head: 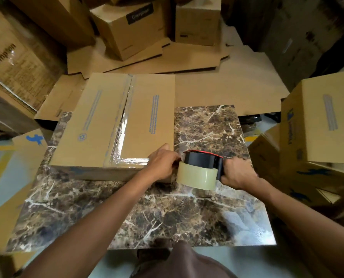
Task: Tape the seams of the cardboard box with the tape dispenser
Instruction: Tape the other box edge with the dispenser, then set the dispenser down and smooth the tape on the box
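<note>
A flat cardboard box [99, 125] lies on the marble table [167, 213], its flaps closed. Shiny clear tape [122, 135] runs along the centre seam and along the near edge toward the right corner. My right hand [237, 173] grips the handle of the black and red tape dispenser [202, 167], which carries a roll of clear tape and sits just off the box's near right corner. My left hand [163, 163] rests on that corner, its fingers pinching at the dispenser's front end where the tape leaves.
Cardboard boxes stand all around: a stack at the right [319, 121], upright ones at the back [133, 25], large ones at the left [16, 63]. Flattened cardboard sheets [217, 77] lie behind the table. Bare marble shows right of the box and in front.
</note>
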A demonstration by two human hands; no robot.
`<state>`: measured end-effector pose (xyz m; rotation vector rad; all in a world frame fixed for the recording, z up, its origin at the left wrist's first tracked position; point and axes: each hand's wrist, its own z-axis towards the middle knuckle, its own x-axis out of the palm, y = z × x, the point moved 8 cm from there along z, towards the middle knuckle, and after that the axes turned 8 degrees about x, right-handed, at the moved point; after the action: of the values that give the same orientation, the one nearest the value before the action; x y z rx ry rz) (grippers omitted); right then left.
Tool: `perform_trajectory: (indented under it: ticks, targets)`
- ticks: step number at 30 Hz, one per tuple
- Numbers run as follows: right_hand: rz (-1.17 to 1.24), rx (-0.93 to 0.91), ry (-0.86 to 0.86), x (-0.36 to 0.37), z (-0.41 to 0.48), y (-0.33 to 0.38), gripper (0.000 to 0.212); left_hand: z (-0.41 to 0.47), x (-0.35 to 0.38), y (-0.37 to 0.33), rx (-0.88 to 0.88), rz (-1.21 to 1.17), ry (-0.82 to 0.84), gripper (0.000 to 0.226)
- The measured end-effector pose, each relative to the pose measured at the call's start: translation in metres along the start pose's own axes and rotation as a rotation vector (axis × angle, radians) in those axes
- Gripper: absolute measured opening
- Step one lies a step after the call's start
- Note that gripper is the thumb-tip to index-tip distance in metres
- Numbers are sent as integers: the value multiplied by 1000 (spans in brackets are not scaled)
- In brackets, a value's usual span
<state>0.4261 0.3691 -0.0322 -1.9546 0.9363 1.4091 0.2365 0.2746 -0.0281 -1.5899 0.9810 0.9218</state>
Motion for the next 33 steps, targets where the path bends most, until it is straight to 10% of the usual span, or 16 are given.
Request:
perform_trajectory:
  ticks: [10, 18, 23, 28, 33]
  targets:
    - [200, 90, 174, 50, 19, -33, 30, 1, -1, 6, 43, -315, 33, 11]
    - [1421, 449, 441, 123, -5, -6, 20, 12, -4, 2, -14, -478, 102, 32]
    - [1678, 682, 587, 164, -6, -1, 24, 20, -5, -2, -41, -454, 170, 20]
    - [1647, 747, 436, 161, -18, -19, 23, 28, 2, 2, -73, -340, 235, 19]
    - [573, 808, -40, 96, -38, -59, 72, 34, 6, 6, -83, -260, 255, 19]
